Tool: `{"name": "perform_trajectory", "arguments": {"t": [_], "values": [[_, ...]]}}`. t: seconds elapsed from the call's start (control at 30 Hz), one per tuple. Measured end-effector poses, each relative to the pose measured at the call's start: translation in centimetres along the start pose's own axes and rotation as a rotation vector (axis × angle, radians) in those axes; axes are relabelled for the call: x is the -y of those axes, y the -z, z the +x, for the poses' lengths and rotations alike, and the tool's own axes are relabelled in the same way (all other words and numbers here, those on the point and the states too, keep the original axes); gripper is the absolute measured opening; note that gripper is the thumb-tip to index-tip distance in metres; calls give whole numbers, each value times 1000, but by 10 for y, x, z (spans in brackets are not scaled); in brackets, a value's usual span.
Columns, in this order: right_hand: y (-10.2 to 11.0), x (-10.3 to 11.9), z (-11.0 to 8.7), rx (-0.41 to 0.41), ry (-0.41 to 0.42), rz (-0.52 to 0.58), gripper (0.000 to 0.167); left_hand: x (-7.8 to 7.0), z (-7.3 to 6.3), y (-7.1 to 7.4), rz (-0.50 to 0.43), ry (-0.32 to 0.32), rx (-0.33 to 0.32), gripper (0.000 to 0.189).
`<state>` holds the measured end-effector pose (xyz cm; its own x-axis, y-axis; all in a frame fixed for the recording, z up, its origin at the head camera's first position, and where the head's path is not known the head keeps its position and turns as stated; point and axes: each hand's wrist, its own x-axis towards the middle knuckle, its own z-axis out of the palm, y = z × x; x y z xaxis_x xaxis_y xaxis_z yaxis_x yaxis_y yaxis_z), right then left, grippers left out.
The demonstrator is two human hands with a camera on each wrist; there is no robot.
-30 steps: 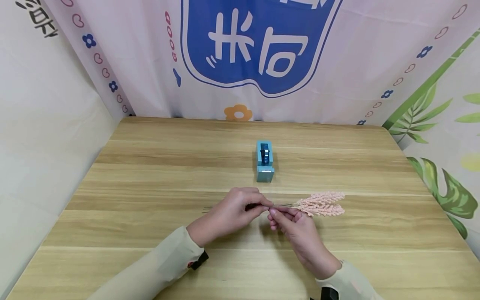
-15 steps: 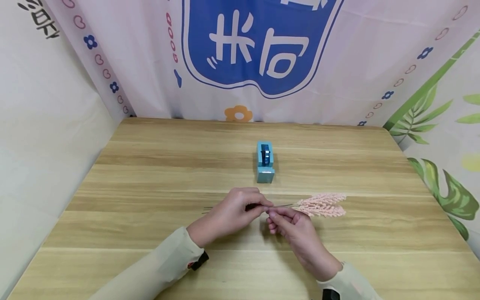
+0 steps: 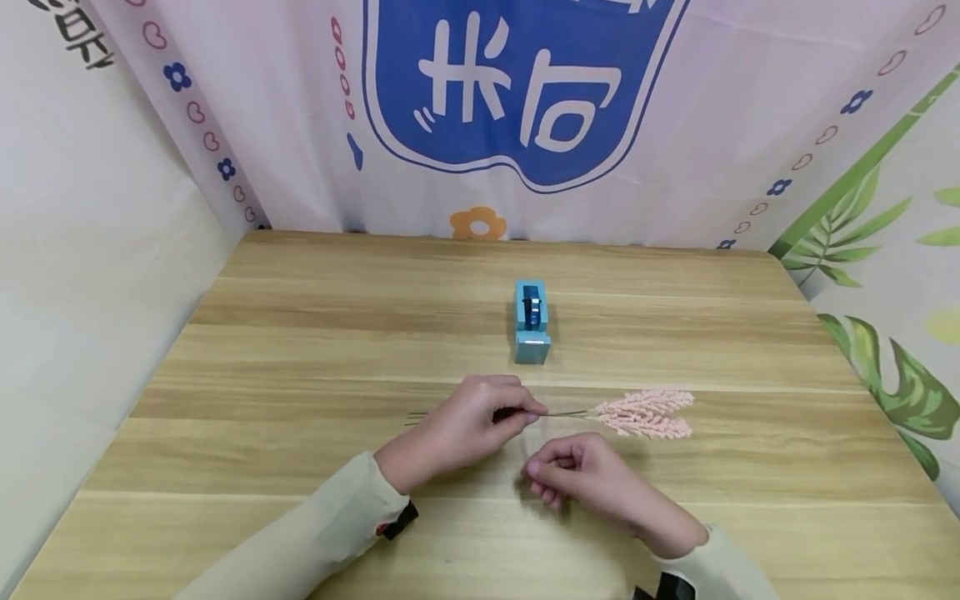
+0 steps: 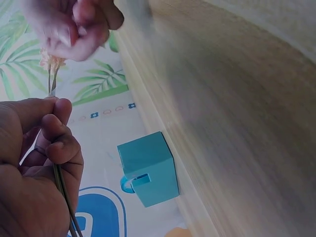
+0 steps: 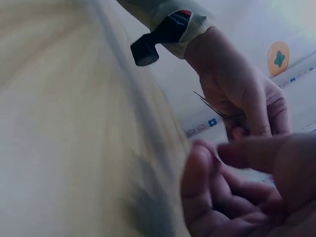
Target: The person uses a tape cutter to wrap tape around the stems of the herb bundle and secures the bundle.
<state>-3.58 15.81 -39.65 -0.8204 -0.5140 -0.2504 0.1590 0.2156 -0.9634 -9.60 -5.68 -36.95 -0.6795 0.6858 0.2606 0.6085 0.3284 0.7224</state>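
Pink artificial flower sprays (image 3: 647, 414) point to the right, their thin wire stems (image 3: 564, 414) gathered in my left hand (image 3: 467, 429), which pinches them between thumb and fingertips. The stem ends (image 3: 414, 417) stick out to the left behind that hand. A whitish bit of clear tape (image 4: 52, 92) shows on the stems just above the left fingertips in the left wrist view. My right hand (image 3: 588, 479) is nearer the body, fingers curled and thumb against the index finger. A faint clear strip runs from the stems to its pinched fingertips.
A blue tape dispenser (image 3: 532, 346) with a roll in it stands on the wooden table (image 3: 337, 333), just beyond the left hand. A printed curtain (image 3: 300, 125) hangs along the table's far edge.
My right hand has left the stems by the left fingertips and drawn back toward the body, its fingers still curled. The left hand and flowers have hardly moved.
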Motion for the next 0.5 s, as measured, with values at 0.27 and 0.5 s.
{"name": "perform_trajectory", "arguments": {"t": [0.27, 0.5], "values": [[-1, 29, -15, -130, 227, -484, 19, -1, 1, -1, 18, -6, 0, 15], [-1, 34, -15, -530, 664, -887, 17, -1, 2, -2, -3, -13, 5, 15]]}}
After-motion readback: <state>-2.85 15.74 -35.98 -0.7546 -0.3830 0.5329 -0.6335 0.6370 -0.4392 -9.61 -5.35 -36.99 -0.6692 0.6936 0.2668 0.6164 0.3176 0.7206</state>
